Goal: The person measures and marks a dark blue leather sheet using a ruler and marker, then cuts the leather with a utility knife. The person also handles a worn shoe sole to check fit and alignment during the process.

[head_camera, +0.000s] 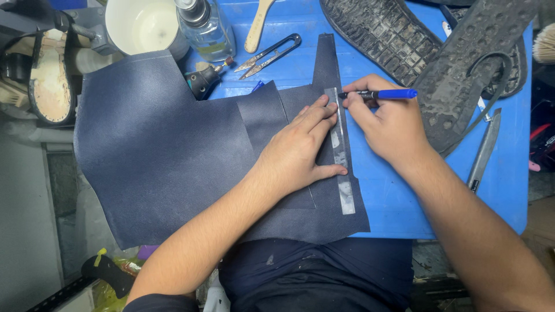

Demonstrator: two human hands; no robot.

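Two hands work over one blue table. On it lie one large sheet of dark blue leather, one smaller dark blue pattern piece on top of it, one narrow metal ruler, two black rubber soles at the far right, one pair of thread snips, one glass bottle, one white cup and one knife near the right edge.

The left hand lies flat with its fingers spread, pressing the pattern piece and the ruler's left edge down onto the leather. The right hand has its grip pressed together around one blue marker, whose tip meets the top end of the ruler.
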